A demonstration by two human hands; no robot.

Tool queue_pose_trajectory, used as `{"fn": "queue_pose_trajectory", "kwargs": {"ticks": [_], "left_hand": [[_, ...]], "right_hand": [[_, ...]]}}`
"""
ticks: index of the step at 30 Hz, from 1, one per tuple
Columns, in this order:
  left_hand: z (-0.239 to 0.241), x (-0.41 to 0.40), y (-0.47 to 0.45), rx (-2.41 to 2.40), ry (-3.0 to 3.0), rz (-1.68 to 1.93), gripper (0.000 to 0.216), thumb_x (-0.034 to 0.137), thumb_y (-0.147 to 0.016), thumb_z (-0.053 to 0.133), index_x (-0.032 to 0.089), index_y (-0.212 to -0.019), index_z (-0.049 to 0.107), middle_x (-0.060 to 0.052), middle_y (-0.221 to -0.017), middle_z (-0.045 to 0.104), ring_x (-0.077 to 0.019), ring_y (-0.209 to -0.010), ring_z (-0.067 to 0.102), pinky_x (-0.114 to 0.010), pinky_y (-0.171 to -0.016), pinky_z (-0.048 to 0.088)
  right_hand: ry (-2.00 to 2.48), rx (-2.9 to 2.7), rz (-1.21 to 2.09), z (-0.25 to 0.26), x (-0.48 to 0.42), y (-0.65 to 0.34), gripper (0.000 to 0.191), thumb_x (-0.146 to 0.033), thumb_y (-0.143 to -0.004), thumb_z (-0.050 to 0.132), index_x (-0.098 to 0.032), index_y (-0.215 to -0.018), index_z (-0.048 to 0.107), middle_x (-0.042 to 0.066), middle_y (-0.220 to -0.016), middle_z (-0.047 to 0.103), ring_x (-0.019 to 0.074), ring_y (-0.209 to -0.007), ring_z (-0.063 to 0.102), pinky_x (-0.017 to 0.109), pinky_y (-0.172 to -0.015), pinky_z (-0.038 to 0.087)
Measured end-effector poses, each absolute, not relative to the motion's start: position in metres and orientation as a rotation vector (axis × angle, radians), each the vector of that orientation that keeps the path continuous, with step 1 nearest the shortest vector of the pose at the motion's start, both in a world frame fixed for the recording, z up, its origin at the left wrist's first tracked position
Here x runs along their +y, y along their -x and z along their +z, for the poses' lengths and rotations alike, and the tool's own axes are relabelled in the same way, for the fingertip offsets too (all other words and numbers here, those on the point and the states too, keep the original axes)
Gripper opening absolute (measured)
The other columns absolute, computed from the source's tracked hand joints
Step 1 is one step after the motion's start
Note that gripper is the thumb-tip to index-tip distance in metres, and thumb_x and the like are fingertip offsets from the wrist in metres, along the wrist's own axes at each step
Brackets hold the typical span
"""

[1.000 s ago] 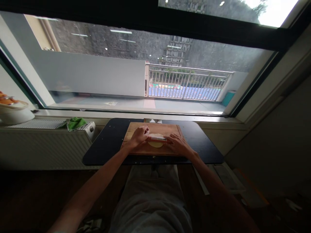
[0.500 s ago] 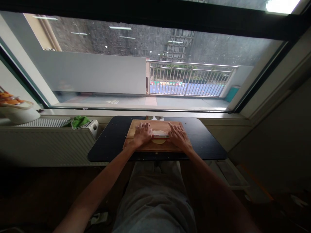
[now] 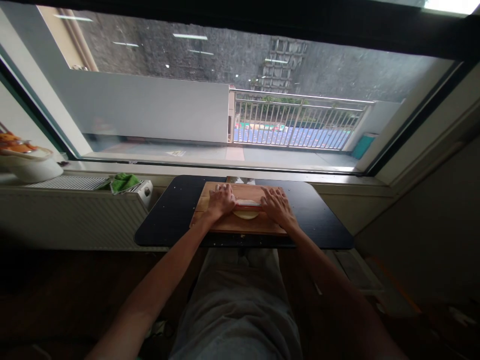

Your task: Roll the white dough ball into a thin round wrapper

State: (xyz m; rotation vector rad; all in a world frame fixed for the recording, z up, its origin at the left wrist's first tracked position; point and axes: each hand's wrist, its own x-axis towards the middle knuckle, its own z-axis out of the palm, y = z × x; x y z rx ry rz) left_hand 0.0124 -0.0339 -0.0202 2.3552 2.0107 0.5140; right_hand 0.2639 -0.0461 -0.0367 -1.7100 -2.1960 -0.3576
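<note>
A wooden board [image 3: 232,226] lies on a small black table [image 3: 172,220] under the window. On the board is a flat pale round of dough [image 3: 246,214]. A thin rolling pin [image 3: 248,204] lies across the dough's far part. My left hand [image 3: 221,200] rests palm down on the pin's left end, fingers stretched forward. My right hand [image 3: 276,206] presses on the pin's right end the same way. Both pin ends are hidden under my hands.
A white radiator [image 3: 71,210] with a green cloth [image 3: 122,182] on top stands to the left of the table. A white bowl [image 3: 30,167] holding something orange sits at the far left. The window sill runs behind the table. My lap is below the table's front edge.
Both hands and the rolling pin have moved away from me across the dough, from its middle to its far part. The camera has tilted a little.
</note>
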Motion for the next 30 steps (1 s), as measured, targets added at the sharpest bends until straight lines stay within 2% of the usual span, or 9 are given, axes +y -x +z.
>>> {"fn": "queue_pose_trajectory", "kwargs": {"ticks": [5, 10, 13, 21, 24, 30], "left_hand": [[-0.016, -0.023, -0.013, 2.026, -2.312, 0.520, 0.038, 0.024, -0.106, 0.045, 0.015, -0.136, 0.066, -0.024, -0.137, 0.071, -0.0391, -0.133, 0.063, -0.053, -0.112, 0.048], [-0.018, -0.004, -0.014, 2.029, -2.343, 0.498, 0.049, 0.020, -0.102, 0.045, 0.011, -0.147, 0.062, -0.027, -0.140, 0.070, -0.0407, -0.134, 0.062, -0.053, -0.110, 0.050], [-0.021, 0.008, -0.015, 2.047, -2.370, 0.468, 0.051, 0.019, -0.101, 0.044, 0.009, -0.149, 0.061, -0.028, -0.141, 0.070, -0.0404, -0.135, 0.062, -0.051, -0.110, 0.051], [-0.015, 0.025, -0.016, 2.087, -2.397, 0.549, 0.044, 0.021, -0.102, 0.046, 0.013, -0.140, 0.067, -0.025, -0.135, 0.074, -0.0394, -0.127, 0.067, -0.051, -0.104, 0.053], [-0.014, 0.030, -0.016, 2.082, -2.413, 0.547, 0.038, 0.019, -0.101, 0.046, 0.013, -0.128, 0.073, -0.024, -0.133, 0.075, -0.0374, -0.127, 0.067, -0.049, -0.106, 0.052], [-0.011, 0.029, -0.017, 1.947, -2.449, 0.501, 0.034, 0.021, -0.103, 0.050, 0.012, -0.121, 0.077, -0.022, -0.133, 0.076, -0.0316, -0.126, 0.069, -0.040, -0.111, 0.051]], "right_hand": [[1.759, -2.200, -0.321, -0.033, -0.031, -0.262, 0.051, -0.031, -0.110, 0.044, -0.021, -0.158, 0.059, 0.017, -0.141, 0.072, 0.0357, -0.132, 0.059, 0.051, -0.121, 0.038], [1.758, -2.202, -0.285, -0.023, -0.022, -0.258, 0.054, -0.031, -0.109, 0.044, -0.021, -0.161, 0.055, 0.016, -0.134, 0.074, 0.0349, -0.124, 0.061, 0.049, -0.113, 0.041], [1.791, -2.210, -0.238, -0.016, -0.018, -0.256, 0.055, -0.030, -0.109, 0.043, -0.020, -0.162, 0.053, 0.017, -0.139, 0.072, 0.0354, -0.127, 0.060, 0.049, -0.110, 0.042], [1.869, -2.158, -0.096, -0.001, -0.002, -0.250, 0.049, -0.030, -0.109, 0.044, -0.022, -0.155, 0.056, 0.018, -0.141, 0.072, 0.0362, -0.131, 0.059, 0.049, -0.106, 0.044], [1.920, -2.126, -0.057, 0.003, 0.007, -0.248, 0.044, -0.030, -0.109, 0.045, -0.021, -0.150, 0.060, 0.019, -0.141, 0.072, 0.0361, -0.132, 0.059, 0.049, -0.107, 0.045], [1.968, -2.131, -0.047, 0.002, 0.010, -0.245, 0.037, -0.033, -0.111, 0.047, -0.022, -0.139, 0.068, 0.018, -0.142, 0.071, 0.0354, -0.134, 0.058, 0.049, -0.108, 0.046]]}}
